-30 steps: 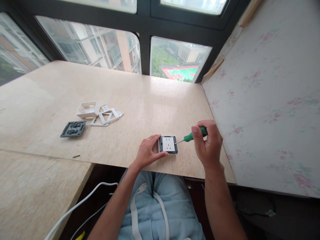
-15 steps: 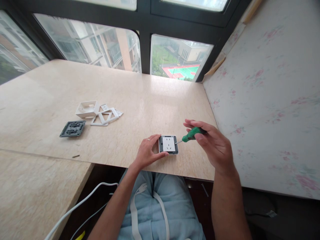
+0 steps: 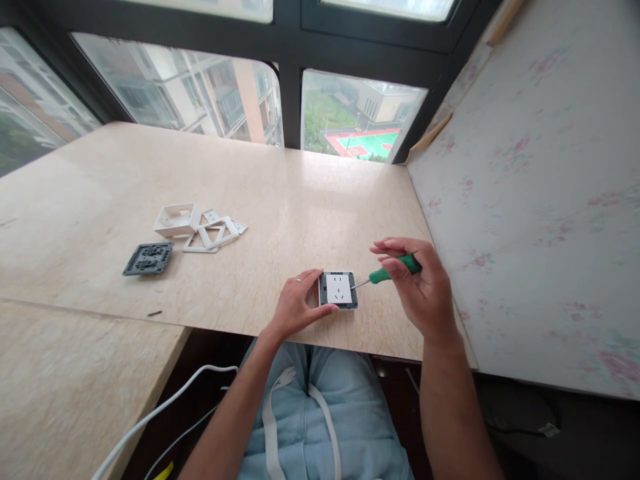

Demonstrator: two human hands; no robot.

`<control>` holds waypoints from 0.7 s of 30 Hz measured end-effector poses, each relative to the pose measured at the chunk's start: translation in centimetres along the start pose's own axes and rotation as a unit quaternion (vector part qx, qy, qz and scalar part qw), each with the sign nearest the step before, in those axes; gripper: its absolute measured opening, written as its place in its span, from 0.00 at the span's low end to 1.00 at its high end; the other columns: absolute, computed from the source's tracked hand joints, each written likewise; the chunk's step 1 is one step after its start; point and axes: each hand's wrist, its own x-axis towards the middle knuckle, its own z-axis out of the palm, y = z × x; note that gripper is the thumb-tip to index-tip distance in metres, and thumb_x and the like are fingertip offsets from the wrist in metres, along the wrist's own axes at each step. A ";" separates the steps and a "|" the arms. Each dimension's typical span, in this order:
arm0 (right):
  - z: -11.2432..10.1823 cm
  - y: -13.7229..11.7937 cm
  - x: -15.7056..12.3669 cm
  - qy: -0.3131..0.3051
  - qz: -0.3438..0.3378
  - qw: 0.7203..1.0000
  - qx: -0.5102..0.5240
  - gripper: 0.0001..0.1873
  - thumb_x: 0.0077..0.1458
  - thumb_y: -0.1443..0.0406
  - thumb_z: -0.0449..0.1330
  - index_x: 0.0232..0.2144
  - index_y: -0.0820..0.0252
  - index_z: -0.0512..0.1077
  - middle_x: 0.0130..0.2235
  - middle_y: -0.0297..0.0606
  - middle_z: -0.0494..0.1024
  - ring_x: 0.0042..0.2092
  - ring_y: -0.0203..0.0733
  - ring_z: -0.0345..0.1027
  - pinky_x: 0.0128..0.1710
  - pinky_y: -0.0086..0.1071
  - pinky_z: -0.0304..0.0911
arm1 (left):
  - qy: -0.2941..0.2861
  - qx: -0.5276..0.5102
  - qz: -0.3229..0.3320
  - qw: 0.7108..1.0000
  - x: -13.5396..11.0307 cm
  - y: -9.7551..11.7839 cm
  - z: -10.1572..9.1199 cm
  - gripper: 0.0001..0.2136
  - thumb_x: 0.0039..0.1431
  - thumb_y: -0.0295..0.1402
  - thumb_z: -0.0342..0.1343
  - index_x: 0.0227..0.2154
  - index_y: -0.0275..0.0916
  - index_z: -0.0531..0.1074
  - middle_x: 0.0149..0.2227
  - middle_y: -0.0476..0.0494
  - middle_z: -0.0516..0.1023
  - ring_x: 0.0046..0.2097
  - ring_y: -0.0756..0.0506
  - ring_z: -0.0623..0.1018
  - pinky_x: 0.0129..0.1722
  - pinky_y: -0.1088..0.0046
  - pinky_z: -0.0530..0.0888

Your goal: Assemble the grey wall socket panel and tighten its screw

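A wall socket [image 3: 339,289] with a white slotted face and grey surround lies face up near the front edge of the stone counter. My left hand [image 3: 299,303] grips it from the left, thumb along its near edge and fingers at its far left corner. In my right hand [image 3: 417,280] is a green-handled screwdriver [image 3: 395,268], held between thumb and fingers and slanting down to the left. Its tip meets the right side of the socket, beside the white face. Whether the tip sits in a slot is too small to tell.
To the left lie a white mounting box [image 3: 177,220], several white frames [image 3: 213,233] and a grey socket part [image 3: 148,259]. A small dark screw-like piece [image 3: 155,313] rests near the counter's front edge. A floral-papered wall [image 3: 540,220] stands close on the right; windows line the back.
My right hand has shifted slightly right and the screwdriver handle leans lower, its tip staying at the socket's right side. My left hand still holds the socket.
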 end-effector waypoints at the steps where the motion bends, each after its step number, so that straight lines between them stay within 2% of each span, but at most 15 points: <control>1: 0.0 0.0 -0.1 -0.014 0.010 0.999 0.045 0.08 0.65 0.58 0.60 0.46 0.52 0.70 0.48 0.39 0.80 0.47 0.44 0.78 0.41 0.39 0.77 | 0.000 0.000 -0.001 1.000 0.0 0.0 0.0 0.36 0.54 0.55 0.64 0.62 0.45 0.64 0.62 0.36 0.72 0.62 0.33 0.72 0.61 0.51 0.67; 4: -0.5 -0.1 -0.4 -0.053 0.036 0.993 0.102 0.05 0.66 0.61 0.58 0.43 0.53 0.70 0.52 0.41 0.78 0.51 0.46 0.77 0.46 0.43 0.76 | -0.001 -0.002 -0.001 1.000 0.0 0.0 0.0 0.36 0.54 0.55 0.64 0.63 0.45 0.64 0.63 0.36 0.72 0.63 0.33 0.72 0.61 0.51 0.67; 8: -1.6 -0.6 -0.5 -0.111 0.056 0.989 0.084 0.04 0.63 0.65 0.59 0.41 0.54 0.69 0.54 0.43 0.76 0.53 0.48 0.76 0.50 0.47 0.75 | 0.002 -0.002 0.001 1.000 0.0 0.0 0.0 0.37 0.54 0.54 0.65 0.63 0.45 0.64 0.62 0.36 0.72 0.63 0.33 0.72 0.61 0.51 0.67; 12: -2.1 -0.7 -0.6 -0.136 0.075 0.984 0.088 0.07 0.62 0.66 0.60 0.43 0.54 0.68 0.54 0.44 0.77 0.52 0.48 0.77 0.51 0.49 0.75 | 0.003 0.000 0.002 1.000 0.0 0.1 0.0 0.37 0.54 0.53 0.66 0.63 0.45 0.64 0.62 0.36 0.72 0.62 0.33 0.72 0.60 0.51 0.68; 16: -1.7 -0.6 -0.5 -0.104 0.093 0.988 0.068 0.10 0.62 0.61 0.62 0.45 0.54 0.69 0.52 0.44 0.80 0.51 0.48 0.78 0.50 0.47 0.76 | 0.002 0.001 0.000 1.000 -0.1 0.0 0.0 0.37 0.54 0.54 0.65 0.63 0.45 0.63 0.63 0.36 0.72 0.62 0.33 0.72 0.60 0.51 0.68; 21: -1.2 -0.6 -0.3 -0.012 0.118 0.993 -0.012 0.14 0.56 0.56 0.69 0.40 0.55 0.72 0.42 0.39 0.84 0.40 0.45 0.82 0.39 0.37 0.80 | -0.002 0.000 -0.002 1.000 -0.1 -0.2 0.1 0.37 0.54 0.54 0.65 0.63 0.45 0.63 0.64 0.36 0.71 0.63 0.34 0.72 0.61 0.51 0.67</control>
